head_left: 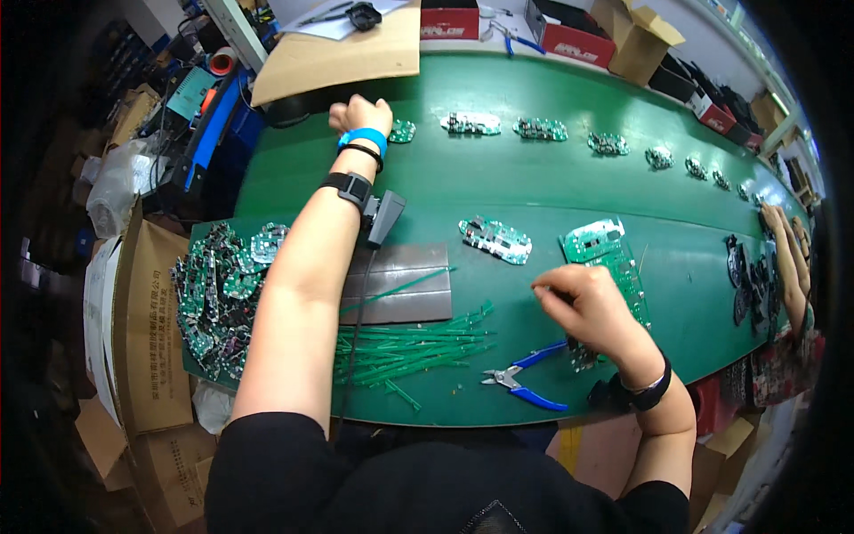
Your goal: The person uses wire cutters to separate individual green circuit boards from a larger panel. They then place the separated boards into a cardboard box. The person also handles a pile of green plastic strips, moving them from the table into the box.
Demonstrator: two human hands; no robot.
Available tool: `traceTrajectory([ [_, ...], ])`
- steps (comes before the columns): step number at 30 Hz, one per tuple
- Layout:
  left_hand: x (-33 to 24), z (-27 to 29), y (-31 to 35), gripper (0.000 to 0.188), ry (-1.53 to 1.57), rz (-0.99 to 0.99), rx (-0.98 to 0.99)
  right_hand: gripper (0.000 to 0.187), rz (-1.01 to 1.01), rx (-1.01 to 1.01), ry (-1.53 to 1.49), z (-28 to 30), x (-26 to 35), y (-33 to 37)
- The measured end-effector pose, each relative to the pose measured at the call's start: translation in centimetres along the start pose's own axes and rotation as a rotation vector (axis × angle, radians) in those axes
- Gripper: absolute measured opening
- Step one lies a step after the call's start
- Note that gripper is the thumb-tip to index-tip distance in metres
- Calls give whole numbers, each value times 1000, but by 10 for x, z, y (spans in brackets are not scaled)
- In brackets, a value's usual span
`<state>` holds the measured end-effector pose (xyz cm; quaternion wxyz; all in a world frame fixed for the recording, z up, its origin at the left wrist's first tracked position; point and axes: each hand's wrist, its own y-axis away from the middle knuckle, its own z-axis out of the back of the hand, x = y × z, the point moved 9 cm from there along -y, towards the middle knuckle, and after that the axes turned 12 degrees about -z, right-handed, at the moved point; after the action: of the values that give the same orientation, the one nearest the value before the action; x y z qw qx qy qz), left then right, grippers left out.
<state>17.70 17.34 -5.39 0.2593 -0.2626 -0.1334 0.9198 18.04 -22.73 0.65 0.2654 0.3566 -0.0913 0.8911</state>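
Note:
My left hand [360, 116] reaches to the far side of the green table, fingers curled downward; anything in them is hidden. Just right of its wrist lies a green circuit board [403, 132], partly covered. My right hand [587, 303] hovers with thumb and fingers curled together beside a stack of green circuit board panels [633, 280], hiding part of it; I cannot make out anything in its grip. A single populated circuit board [495, 240] lies left of the panels. Blue-handled side cutters [525, 378] rest with their jaws apart near the front edge.
Cut green board strips [409, 347] lie beside a dark mat [409, 285]. A heap of circuit boards [222, 294] fills the left end. Several boards [541, 130] form a row along the far side. At the right edge, another person's arms [783, 258] reach over dark parts [752, 276].

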Motion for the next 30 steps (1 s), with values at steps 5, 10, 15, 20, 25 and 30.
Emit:
traceTrajectory([
  [5,-116,-7,87,51,640,-828,803,12,-83,-63,22,21,-8,-3],
  [10,-153,23,203,58,344,-1331,905,13,-115,-73,28,27,-7,-1],
  [15,-146,35,166,57,567,-1195,955,12,-111,-95,36,27,-7,5],
  [20,-50,51,22,50,110,-983,572,11,-184,-71,18,34,-4,6],
  [25,62,36,-48,54,-214,-547,558,11,-142,-78,-9,33,0,3],
  [30,94,13,-45,65,-401,-431,586,11,-165,-114,-43,35,-11,-6],
])
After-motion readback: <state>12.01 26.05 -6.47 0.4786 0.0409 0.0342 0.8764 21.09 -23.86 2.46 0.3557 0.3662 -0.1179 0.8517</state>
